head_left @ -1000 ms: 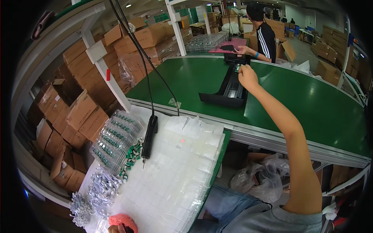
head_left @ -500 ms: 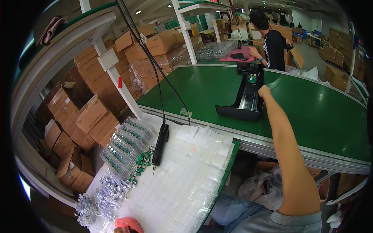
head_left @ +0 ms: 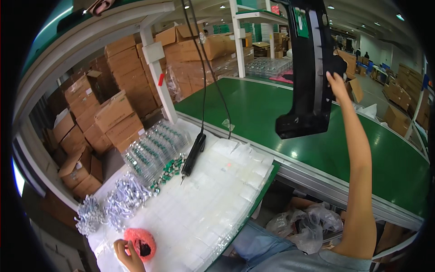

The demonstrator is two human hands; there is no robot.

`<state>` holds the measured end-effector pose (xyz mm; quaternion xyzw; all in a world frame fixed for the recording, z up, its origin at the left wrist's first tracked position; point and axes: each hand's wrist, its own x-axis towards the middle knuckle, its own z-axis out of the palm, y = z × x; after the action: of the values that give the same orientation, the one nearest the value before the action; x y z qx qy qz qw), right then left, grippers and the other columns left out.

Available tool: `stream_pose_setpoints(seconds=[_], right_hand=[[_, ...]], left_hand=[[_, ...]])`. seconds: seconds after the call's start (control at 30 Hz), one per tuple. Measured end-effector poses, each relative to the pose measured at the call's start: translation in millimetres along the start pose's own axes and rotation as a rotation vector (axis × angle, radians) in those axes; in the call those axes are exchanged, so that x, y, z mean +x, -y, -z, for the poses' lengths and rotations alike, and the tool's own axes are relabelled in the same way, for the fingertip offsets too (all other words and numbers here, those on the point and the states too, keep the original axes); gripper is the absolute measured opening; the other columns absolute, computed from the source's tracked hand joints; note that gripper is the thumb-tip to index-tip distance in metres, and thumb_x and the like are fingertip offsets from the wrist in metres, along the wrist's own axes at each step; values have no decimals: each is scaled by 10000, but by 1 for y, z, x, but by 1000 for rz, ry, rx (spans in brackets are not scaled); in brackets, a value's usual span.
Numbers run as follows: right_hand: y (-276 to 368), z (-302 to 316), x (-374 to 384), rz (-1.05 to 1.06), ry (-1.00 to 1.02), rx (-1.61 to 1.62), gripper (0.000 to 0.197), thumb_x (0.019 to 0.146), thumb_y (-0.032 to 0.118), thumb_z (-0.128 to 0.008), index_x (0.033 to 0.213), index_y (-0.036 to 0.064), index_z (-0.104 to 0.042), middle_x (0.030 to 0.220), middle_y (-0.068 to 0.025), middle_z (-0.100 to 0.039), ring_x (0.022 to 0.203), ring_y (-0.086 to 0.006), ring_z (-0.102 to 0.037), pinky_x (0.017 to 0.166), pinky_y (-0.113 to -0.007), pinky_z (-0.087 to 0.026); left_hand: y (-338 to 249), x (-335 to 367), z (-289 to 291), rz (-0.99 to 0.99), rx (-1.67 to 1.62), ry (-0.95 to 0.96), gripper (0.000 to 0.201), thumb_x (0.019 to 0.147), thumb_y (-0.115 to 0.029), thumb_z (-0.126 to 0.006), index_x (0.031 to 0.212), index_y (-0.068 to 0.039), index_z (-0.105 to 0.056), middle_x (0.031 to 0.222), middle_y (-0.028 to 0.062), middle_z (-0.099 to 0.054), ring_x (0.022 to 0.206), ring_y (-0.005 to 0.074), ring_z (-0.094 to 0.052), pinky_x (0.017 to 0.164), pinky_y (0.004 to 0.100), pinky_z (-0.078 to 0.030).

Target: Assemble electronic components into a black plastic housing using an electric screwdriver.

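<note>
Right hand (head_left: 337, 81) now has the long black housing (head_left: 310, 68) gripped and lifted off the green conveyor belt (head_left: 272, 118), raised upright above its near edge; left hand (head_left: 129, 254) grips a red pad (head_left: 141, 242) at the work table's near-left corner.

long black housing (head_left: 310, 68), lifted upright; red mesh bundle (head_left: 140, 244), flat

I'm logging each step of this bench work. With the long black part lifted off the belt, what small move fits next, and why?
Probably bring the long black plastic housing down toward the white mat: the right hand holds it high above the green conveyor belt, while the hanging electric screwdriver waits there.
</note>
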<state>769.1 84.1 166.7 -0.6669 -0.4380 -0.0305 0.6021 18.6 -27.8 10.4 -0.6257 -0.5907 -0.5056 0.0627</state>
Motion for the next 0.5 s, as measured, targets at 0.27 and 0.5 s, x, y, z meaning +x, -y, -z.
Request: stream_pose_setpoints(seconds=[0.27, 0.5], right_hand=[[113, -74, -28, 867, 99, -117, 269, 799, 262, -548, 764, 3, -484, 557, -145, -426, 493, -226, -432, 492, -310, -347], [150, -189, -148, 951, 954, -220, 225, 769, 260, -568, 732, 42, -523, 577, -132, -494, 538, -299, -496, 481, -353, -365]], left_hand=[[4, 1, 0, -30, 2, -27, 108, 783, -5, -486, 696, 20, -428, 743, 82, -441, 675, 182, -427, 559, 265, -352], [-18, -16, -8, -90, -137, -35, 125, 811, -31, -381, 701, 9, -425, 757, 133, -478, 705, 242, -467, 659, 324, -377]])
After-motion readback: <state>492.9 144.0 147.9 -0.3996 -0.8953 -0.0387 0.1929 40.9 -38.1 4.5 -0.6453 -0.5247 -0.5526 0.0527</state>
